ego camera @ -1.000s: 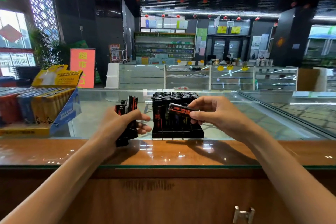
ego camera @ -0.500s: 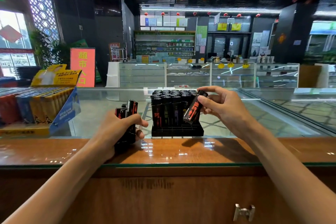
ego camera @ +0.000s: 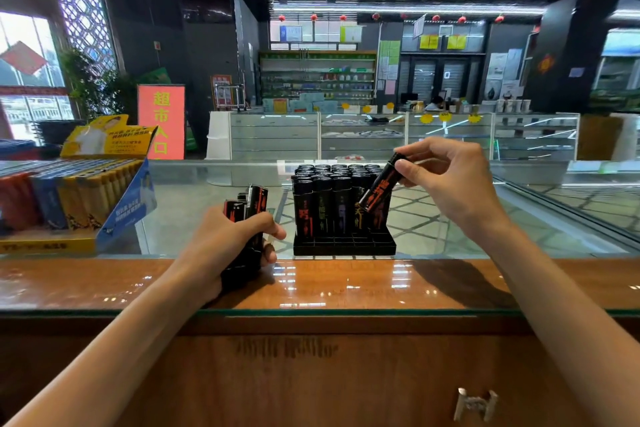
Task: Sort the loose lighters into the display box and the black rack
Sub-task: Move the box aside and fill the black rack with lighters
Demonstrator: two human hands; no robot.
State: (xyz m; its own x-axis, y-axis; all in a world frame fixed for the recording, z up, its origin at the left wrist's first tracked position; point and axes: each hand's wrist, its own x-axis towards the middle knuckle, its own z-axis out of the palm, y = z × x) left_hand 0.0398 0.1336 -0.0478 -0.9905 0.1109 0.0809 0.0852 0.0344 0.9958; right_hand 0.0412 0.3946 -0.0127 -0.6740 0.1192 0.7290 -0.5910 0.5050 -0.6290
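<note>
Pinches w/ R hand one loose lighter, black w/ red print, by its top end betw thumb & fingertips. Holds it tilted, low end down-left, over right end of the black rack; can't tell if low end touches a slot. Grips w/ L hand a bunch of lighters, also black w/ red print, fingers curled round them. Upright, tops poking above the knuckles; heel of hand on the wooden counter edge, just left of rack, near side. Rack on glass top, at its near edge, approx centre of scene. Packed w/ upright racked lighters, black caps, front ones w/ red, yellow & pale print; nearest row of slots unfilled. Well to the left on same glass: display box, yellow & blue card, header flap up, holding boxed lighters in orange, blue & yellow rows, slanted back. Near side, below counter edge: metal handle on wood front. Far behind: more glass counters, shelves, orange sign at left.
</note>
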